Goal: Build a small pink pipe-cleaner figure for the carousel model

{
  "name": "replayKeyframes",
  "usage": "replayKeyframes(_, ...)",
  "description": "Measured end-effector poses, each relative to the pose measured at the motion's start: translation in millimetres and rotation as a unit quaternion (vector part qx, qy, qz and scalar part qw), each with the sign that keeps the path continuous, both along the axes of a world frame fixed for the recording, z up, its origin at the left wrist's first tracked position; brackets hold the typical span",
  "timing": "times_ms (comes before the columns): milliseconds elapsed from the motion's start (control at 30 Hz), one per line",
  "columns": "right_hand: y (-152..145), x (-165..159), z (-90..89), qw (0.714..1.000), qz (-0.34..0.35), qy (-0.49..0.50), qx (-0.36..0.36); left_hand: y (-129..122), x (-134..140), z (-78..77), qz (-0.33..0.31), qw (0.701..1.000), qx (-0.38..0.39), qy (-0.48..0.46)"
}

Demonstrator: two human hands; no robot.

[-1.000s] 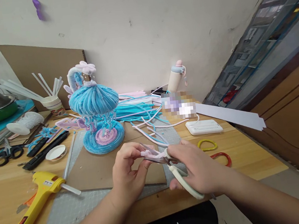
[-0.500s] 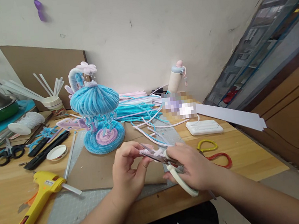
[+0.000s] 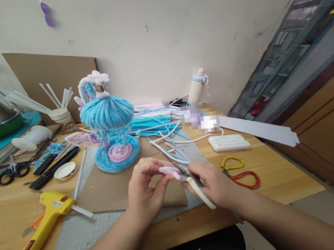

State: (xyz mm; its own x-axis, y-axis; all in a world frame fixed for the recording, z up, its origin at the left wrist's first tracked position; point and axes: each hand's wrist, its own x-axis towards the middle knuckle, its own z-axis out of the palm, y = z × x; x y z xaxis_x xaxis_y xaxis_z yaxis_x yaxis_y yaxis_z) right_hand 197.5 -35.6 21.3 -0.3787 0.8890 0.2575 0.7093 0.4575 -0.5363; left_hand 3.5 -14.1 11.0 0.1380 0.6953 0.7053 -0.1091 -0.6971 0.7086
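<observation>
My left hand [image 3: 146, 186] pinches a small pale-pink fuzzy piece [image 3: 170, 171], which looks like bent pipe cleaner, between thumb and forefinger. Wrapped round the pale handles of some scissors [image 3: 201, 193] is my right hand [image 3: 211, 182]. The blades lie at the right end of the pink piece, partly hidden by it and by my fingers. Behind my left hand stands a blue and pink pipe-cleaner figure [image 3: 107, 113], with a domed top, hanging curls and a round coiled base. A sheet of cardboard [image 3: 111, 194] lies under my hands on a grey cutting mat [image 3: 74, 234].
A yellow glue gun [image 3: 42, 221], black scissors [image 3: 13, 171] and a roll of tape [image 3: 65, 171] lie at left. Blue and pink pipe cleaners [image 3: 155, 125] are heaped behind. On the right are a white power strip-like box [image 3: 229, 142] and red-and-yellow-handled scissors [image 3: 244, 179].
The scissor blades, which were across the pink piece, have drawn back to its right end, and the handles have come closer together. The pink piece has turned and shows more fully.
</observation>
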Motion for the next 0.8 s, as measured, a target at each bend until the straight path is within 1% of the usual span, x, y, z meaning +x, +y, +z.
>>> replayKeyframes(33,3.2,1.9,1.0,0.999,-0.031,0.019,-0.013,0.3,-0.7,0.6,0.01,1.0,0.011,0.015)
replayKeyframes(100,13.0,7.8,4.8,0.992,-0.119,0.03,-0.035,0.7,-2.0,2.6,0.047,0.996,0.055,0.051)
replayKeyframes(167,26.8,15.7,8.4,0.977,-0.201,-0.023,-0.068,0.4,-2.7,5.3,0.088,0.987,0.104,0.082)
replayKeyframes(200,34.3,19.8,9.2,0.971,-0.218,-0.055,-0.086,0.1,-2.8,6.6,0.103,0.983,0.12,0.09)
replayKeyframes(267,48.7,26.7,7.7,0.962,-0.219,-0.117,-0.116,-0.8,-2.6,8.4,0.118,0.98,0.131,0.093)
replayKeyframes(367,62.9,30.5,0.9,0.952,-0.191,-0.193,-0.142,-1.4,-2.4,8.3,0.126,0.98,0.127,0.092)
replayKeyframes(433,64.6,27.1,-0.5,0.953,-0.182,-0.209,-0.122,-1.5,-2.6,7.5,0.125,0.98,0.123,0.088)
replayKeyframes(467,63.0,23.7,1.2,0.961,-0.175,-0.191,-0.095,-1.6,-2.9,7.3,0.125,0.981,0.123,0.084)
replayKeyframes(500,59.9,19.2,4.6,0.974,-0.16,-0.149,-0.061,-1.8,-3.2,7.2,0.123,0.981,0.126,0.079)
replayKeyframes(533,55.8,14.0,9.3,0.989,-0.125,-0.079,-0.03,-2.2,-3.6,7.2,0.122,0.981,0.128,0.074)
replayKeyframes(567,51.0,8.3,14.8,0.998,-0.067,0.005,-0.015,-2.8,-4.1,7.3,0.12,0.982,0.132,0.069)
replayKeyframes(600,45.9,2.2,20.4,0.996,0.002,0.091,-0.014,-3.5,-4.6,7.4,0.117,0.982,0.133,0.063)
replayKeyframes(633,41.1,-3.9,25.3,0.985,0.073,0.156,-0.013,-4.2,-5.2,7.4,0.113,0.983,0.132,0.058)
replayKeyframes(667,36.8,-9.8,28.9,0.974,0.137,0.183,0.003,-4.9,-5.8,7.2,0.109,0.985,0.127,0.05)
replayKeyframes(700,33.3,-15.3,30.7,0.965,0.18,0.188,0.032,-5.5,-6.4,6.8,0.103,0.987,0.117,0.04)
replayKeyframes(733,30.6,-20.4,30.5,0.959,0.201,0.188,0.068,-6.0,-6.8,6.2,0.095,0.989,0.105,0.028)
replayKeyframes(800,27.5,-28.8,25.4,0.949,0.191,0.21,0.138,-6.4,-7.5,4.7,0.084,0.993,0.077,0.012)
